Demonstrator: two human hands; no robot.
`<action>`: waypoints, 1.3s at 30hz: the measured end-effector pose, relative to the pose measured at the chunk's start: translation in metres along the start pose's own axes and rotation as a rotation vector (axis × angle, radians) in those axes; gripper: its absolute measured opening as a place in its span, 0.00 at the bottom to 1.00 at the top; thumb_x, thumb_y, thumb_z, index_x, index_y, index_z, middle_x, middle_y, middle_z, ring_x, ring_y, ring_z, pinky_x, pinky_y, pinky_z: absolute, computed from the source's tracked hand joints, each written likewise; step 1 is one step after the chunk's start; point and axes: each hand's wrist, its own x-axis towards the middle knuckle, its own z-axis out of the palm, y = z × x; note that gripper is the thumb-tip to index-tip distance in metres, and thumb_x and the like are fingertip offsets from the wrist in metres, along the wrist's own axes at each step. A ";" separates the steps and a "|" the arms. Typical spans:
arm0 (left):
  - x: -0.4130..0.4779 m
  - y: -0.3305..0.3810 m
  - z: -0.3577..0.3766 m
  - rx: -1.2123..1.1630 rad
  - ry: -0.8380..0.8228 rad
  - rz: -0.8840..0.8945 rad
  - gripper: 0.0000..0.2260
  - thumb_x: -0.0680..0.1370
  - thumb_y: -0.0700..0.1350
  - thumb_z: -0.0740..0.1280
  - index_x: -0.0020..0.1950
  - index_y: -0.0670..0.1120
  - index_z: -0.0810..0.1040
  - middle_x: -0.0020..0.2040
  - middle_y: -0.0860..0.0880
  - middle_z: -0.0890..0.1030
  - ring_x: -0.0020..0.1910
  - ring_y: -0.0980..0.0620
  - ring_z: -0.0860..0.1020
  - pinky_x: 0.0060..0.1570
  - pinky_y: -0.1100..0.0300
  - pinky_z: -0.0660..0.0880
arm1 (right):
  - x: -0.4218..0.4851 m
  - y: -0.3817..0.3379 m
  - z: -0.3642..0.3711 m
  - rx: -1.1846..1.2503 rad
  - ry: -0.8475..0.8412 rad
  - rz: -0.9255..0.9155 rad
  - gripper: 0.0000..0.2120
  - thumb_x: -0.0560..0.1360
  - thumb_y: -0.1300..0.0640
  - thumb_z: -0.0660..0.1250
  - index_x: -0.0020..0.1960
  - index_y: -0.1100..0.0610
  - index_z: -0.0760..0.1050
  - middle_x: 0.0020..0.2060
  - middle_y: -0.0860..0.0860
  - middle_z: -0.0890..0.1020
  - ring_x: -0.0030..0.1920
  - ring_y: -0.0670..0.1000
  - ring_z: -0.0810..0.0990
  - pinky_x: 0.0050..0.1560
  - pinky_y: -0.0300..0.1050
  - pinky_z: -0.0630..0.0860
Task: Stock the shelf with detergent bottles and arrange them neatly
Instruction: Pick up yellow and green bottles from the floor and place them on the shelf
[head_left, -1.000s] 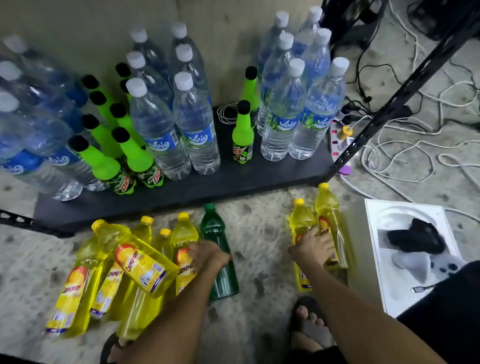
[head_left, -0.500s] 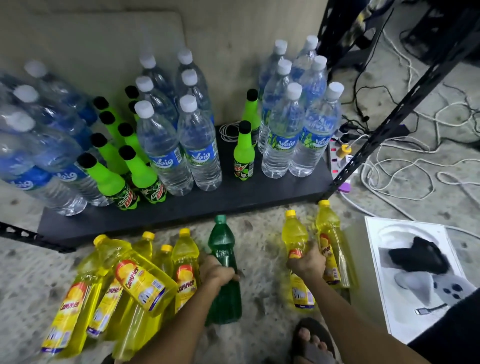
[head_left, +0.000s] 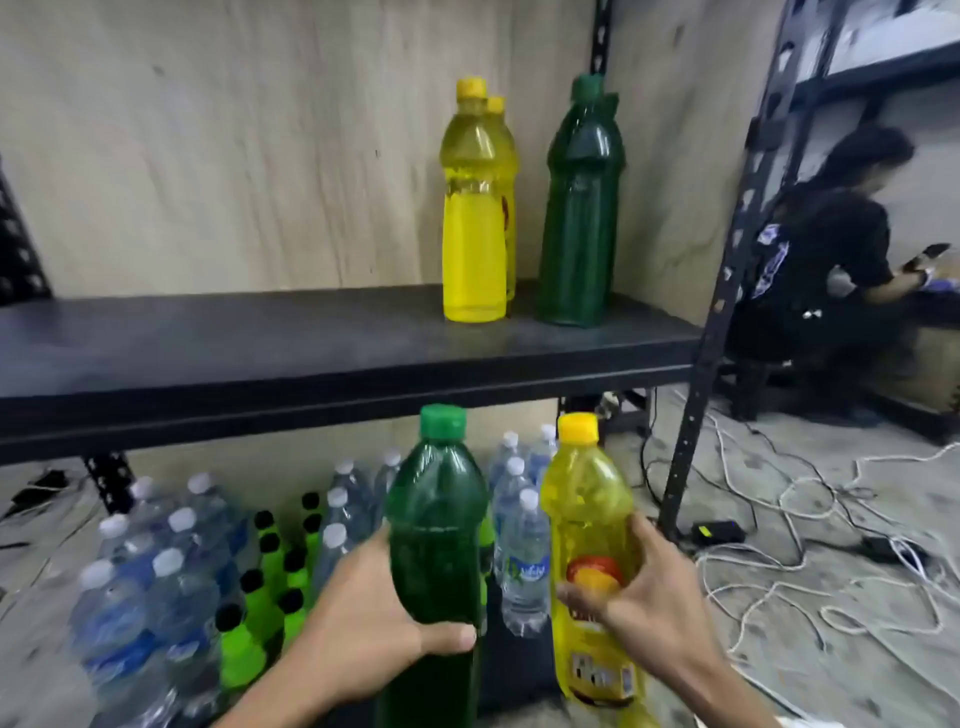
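Green bottle base cut off by bottom edge; left hand hides its lower left side. Yellow bottle label partly behind right hand, print blurred. On shelf, a second yellow bottle mostly hidden behind the front one. Water bottles below smeared, labels unreadable

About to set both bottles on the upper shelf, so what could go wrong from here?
The shelf's front edge sits above both caps; a lifted bottle might clip it. The green bottle in the left hand and the yellow bottle in the right hand could topple the standing bottles.
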 end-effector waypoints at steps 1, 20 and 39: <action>-0.005 0.031 -0.025 -0.008 0.022 0.075 0.32 0.52 0.57 0.84 0.52 0.63 0.75 0.46 0.75 0.80 0.44 0.80 0.76 0.41 0.81 0.71 | 0.007 -0.033 -0.018 0.014 0.037 -0.056 0.35 0.51 0.44 0.85 0.53 0.44 0.72 0.44 0.35 0.84 0.45 0.33 0.82 0.47 0.27 0.76; 0.181 0.247 -0.099 -0.114 0.529 0.177 0.34 0.56 0.51 0.85 0.56 0.44 0.76 0.55 0.47 0.81 0.55 0.45 0.81 0.51 0.53 0.80 | 0.221 -0.238 -0.085 -0.138 0.659 -0.125 0.33 0.63 0.59 0.81 0.62 0.59 0.69 0.58 0.59 0.78 0.60 0.63 0.78 0.61 0.54 0.75; 0.208 0.240 -0.046 0.142 0.453 0.205 0.47 0.67 0.54 0.81 0.77 0.42 0.59 0.74 0.43 0.67 0.74 0.43 0.67 0.69 0.49 0.68 | 0.217 -0.183 -0.082 -0.257 0.526 0.061 0.46 0.68 0.50 0.79 0.76 0.58 0.56 0.66 0.62 0.74 0.67 0.65 0.73 0.65 0.59 0.73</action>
